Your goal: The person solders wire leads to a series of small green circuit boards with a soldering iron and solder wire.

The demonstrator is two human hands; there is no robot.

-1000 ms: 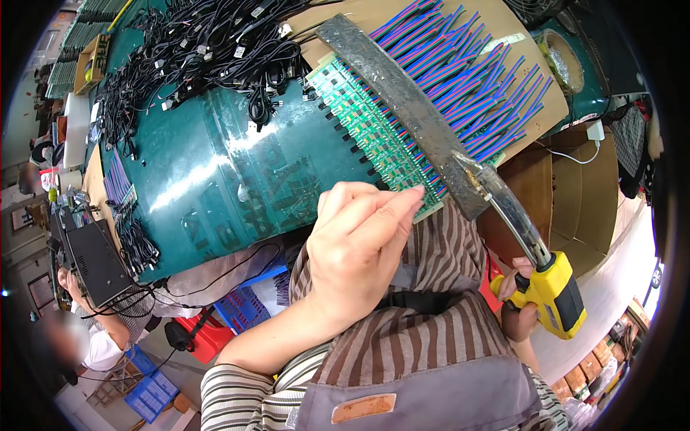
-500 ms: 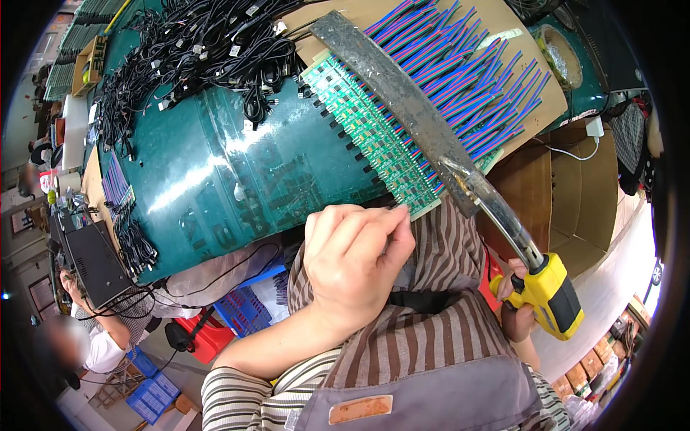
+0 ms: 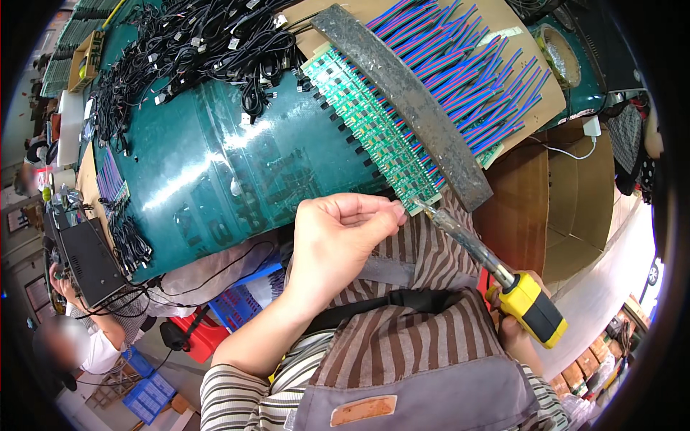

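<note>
A yellow-and-black soldering gun (image 3: pixel 533 310) is gripped in my right hand (image 3: pixel 512 332). Its long metal barrel slants up-left, and the tip meets the near end of a row of green circuit boards (image 3: pixel 370 129). Beside that tip, my left hand (image 3: pixel 334 241) has thumb and fingers pinched together at the boards' near corner; whatever lies between them is too small to make out. A heavy dark metal bar (image 3: pixel 410 100) rests across the red, blue and black wires (image 3: pixel 467 93) that run from the boards.
Black cables with plugs (image 3: pixel 194 50) lie heaped on the green table mat (image 3: pixel 215 165). Cardboard boxes (image 3: pixel 575 194) stand at the right, with a tape roll (image 3: pixel 564 57) above. A dark equipment box (image 3: pixel 90 258) is at the left, near another person (image 3: pixel 100 345).
The soldering gun has moved left and down, bringing its tip from over the metal bar to the boards' near end. My left hand has turned and stays pinched there.
</note>
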